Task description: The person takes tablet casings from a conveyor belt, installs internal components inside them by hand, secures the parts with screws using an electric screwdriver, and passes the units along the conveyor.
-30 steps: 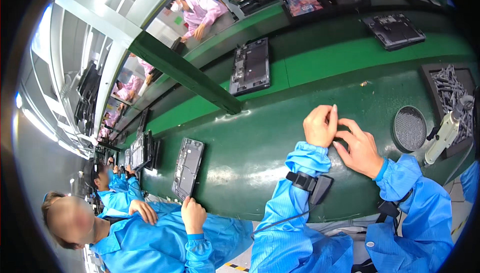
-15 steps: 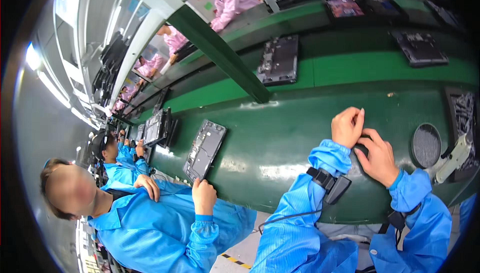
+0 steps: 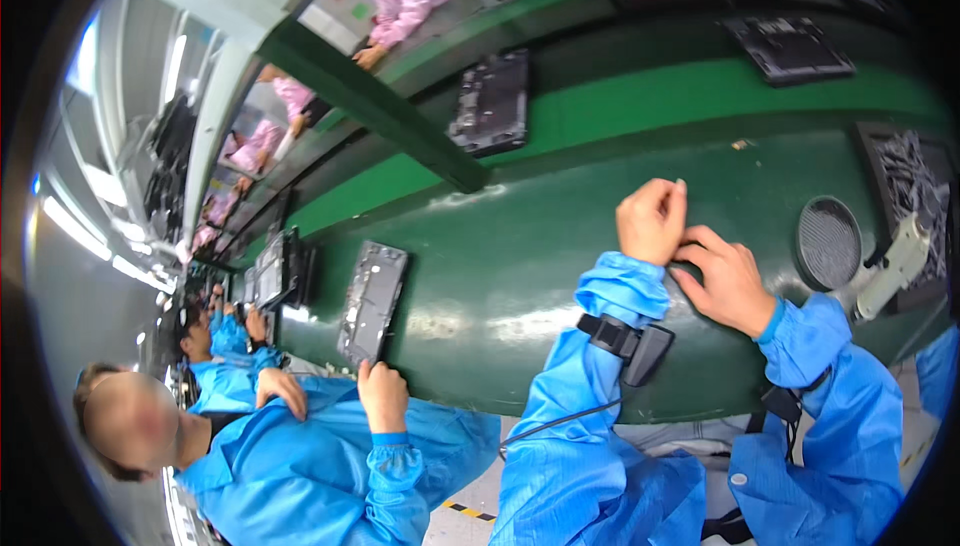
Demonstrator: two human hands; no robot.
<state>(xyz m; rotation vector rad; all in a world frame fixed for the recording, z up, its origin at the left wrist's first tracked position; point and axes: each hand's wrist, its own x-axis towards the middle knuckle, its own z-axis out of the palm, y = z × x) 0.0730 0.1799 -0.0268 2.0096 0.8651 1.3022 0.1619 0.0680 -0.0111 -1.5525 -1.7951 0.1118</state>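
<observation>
Over the green tabletop (image 3: 480, 276), my left hand (image 3: 650, 221) is closed, its fingers curled inward and the thumb against them. Nothing shows in its grasp. Close beside it on the right, my right hand (image 3: 725, 281) has bent fingers with the thumb apart, and holds nothing. Its fingertips reach to the edge of the left hand; I cannot tell whether they touch. A black device (image 3: 648, 354) is strapped round my left sleeve near the wrist, with a cable running from it. To the right of my hands stands a round mesh-faced disc (image 3: 829, 243) beside a pale jointed arm (image 3: 893, 268).
A black tray (image 3: 880, 171) of dark small parts lies at the far right. Opened laptop bases (image 3: 495, 104) rest on the green line behind. On the left, a co-worker in blue (image 3: 310, 456) touches another laptop base (image 3: 372, 301). A green post (image 3: 370, 106) rises behind the table.
The whole view has shifted, so the table and people appear further left and slightly higher. My hands keep nearly the same pose, and the co-worker's hand stays at the laptop base.
</observation>
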